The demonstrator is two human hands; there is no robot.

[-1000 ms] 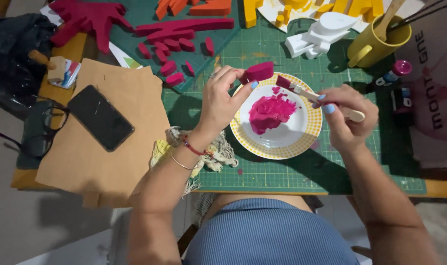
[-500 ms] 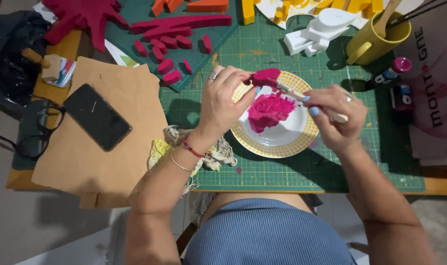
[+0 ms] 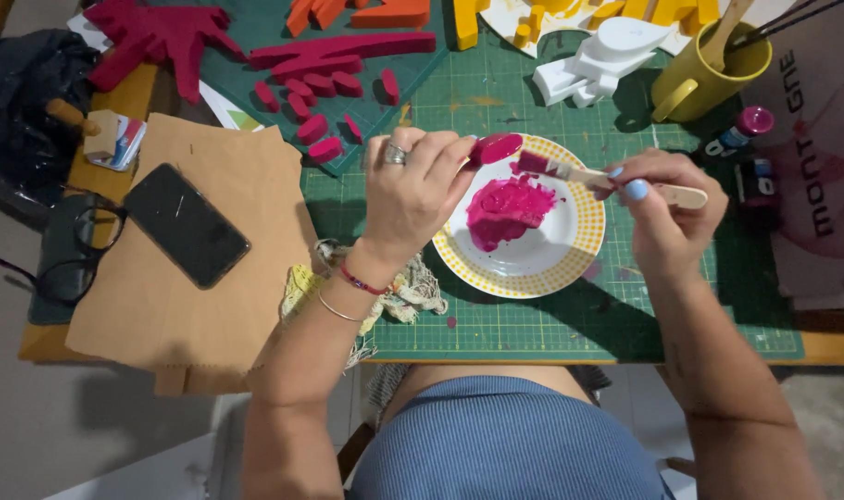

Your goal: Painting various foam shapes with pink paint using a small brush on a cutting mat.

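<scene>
My left hand point(image 3: 411, 190) pinches a small magenta-painted block point(image 3: 496, 146) above the far rim of a white plate with a yellow dotted border point(image 3: 570, 264). A pool of magenta paint point(image 3: 507, 209) lies in the plate. My right hand point(image 3: 661, 211) grips a wooden-handled paintbrush point(image 3: 616, 181); its magenta-loaded tip sits just right of the block, touching or nearly touching it. Both hands hover over the green cutting mat point(image 3: 551, 319).
Several painted magenta pieces point(image 3: 325, 88) lie at the back left, with orange, yellow and white shapes point(image 3: 593, 57) beyond. A yellow mug of tools point(image 3: 704, 69) and small paint bottles point(image 3: 741, 130) stand right. A phone point(image 3: 187, 237) rests on brown cardboard point(image 3: 153, 306); glasses point(image 3: 56, 264) and a rag point(image 3: 399, 296) lie nearby.
My left hand has stayed over the plate's far rim with the block, turning it slightly. The brush has drawn back a little to the right of the block.
</scene>
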